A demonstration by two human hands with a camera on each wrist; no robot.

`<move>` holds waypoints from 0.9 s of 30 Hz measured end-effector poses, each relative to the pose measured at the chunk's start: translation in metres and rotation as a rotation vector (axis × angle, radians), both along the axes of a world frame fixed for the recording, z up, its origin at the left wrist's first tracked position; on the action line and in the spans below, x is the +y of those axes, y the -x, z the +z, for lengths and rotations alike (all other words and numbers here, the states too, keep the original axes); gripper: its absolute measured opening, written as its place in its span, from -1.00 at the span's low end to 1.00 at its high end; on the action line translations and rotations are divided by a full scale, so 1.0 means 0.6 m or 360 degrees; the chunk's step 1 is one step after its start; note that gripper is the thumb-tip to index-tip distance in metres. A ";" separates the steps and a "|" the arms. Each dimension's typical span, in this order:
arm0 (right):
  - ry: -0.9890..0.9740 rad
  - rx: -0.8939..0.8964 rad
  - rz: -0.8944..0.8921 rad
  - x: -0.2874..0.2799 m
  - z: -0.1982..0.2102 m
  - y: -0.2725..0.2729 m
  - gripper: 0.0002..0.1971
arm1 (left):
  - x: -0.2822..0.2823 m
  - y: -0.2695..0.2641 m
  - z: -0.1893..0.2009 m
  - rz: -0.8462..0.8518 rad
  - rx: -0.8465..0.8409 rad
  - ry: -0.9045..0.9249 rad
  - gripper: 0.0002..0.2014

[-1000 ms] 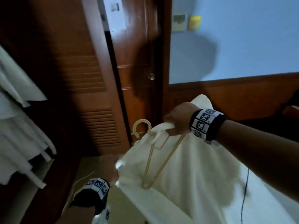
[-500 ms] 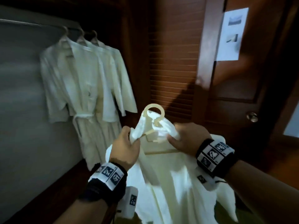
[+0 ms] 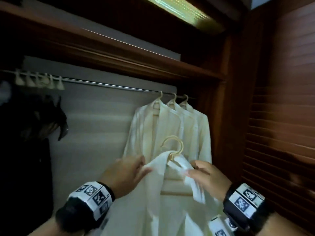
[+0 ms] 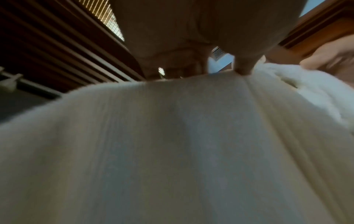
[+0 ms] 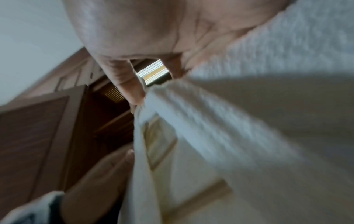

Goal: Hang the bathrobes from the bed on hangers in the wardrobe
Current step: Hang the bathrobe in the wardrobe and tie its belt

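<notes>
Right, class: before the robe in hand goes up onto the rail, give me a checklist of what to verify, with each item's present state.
1. Robe sits on its hanger: ok, collar draped round the neck.
2. Hanger hook free of cloth: ok, it stands clear above the collar.
3. Left hand holds the robe's shoulder: ok.
4. Right hand grips the other shoulder: ok, fingers curled into the cloth.
5. Free room on the rail: ok, bare stretch left of the three hung robes.
6. Hook already over the rail: not ok, it is well below.
</notes>
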State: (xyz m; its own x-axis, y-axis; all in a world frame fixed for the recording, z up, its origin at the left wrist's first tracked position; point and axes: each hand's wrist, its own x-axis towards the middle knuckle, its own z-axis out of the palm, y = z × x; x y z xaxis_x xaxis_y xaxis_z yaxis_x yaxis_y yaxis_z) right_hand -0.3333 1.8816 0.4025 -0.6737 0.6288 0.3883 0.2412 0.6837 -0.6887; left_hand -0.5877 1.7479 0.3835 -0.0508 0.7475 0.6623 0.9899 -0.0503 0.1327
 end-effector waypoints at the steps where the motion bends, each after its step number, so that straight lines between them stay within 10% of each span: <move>1: 0.0062 0.0014 0.0112 0.019 0.018 0.018 -0.54 | 0.010 0.022 0.007 -0.0014 -0.0025 0.0128 -0.47; 4: -0.0132 -0.0099 0.0225 0.075 0.061 0.083 -0.68 | 0.039 0.084 0.036 0.0006 -0.0105 0.0173 -0.14; 12: -0.1064 -0.0359 -0.0081 0.209 0.179 0.254 -0.57 | 0.154 0.253 0.189 0.0330 0.0081 0.0092 -0.32; 27: -0.1297 -0.0806 -0.0817 0.462 0.380 0.612 -0.40 | 0.516 0.543 0.347 0.0705 -0.0127 0.0234 -0.40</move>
